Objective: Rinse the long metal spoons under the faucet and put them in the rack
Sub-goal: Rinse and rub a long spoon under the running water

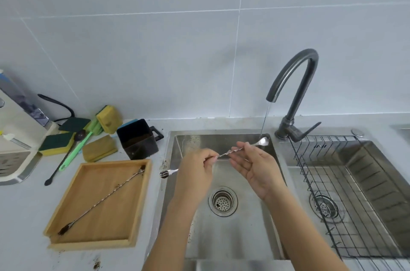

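A double stainless sink (224, 237) is set into the pale countertop (28, 226). A black wire rack (332, 193) sits over the right basin, holding nothing that shows. The dark gooseneck faucet (292, 84) rises from the sink's back edge between the basins, running a thin stream into the left basin's back right corner. A wooden tray (66, 211) lies on the counter just beside the sink's left edge; one long metal spoon (99, 198), dirty at both ends, lies corner to corner in it. Behind the tray stand a black square cup (137, 140) and sponges (99, 148). Over the left basin, the left hand (195, 173) pinches a second twisted spoon (224, 154) mid-handle. The right hand (257, 166), palm up and fingers loosely spread, supports the shaft nearer the bowl. The bowl sits under the stream; the soiled forked end juts past the sink's left edge.
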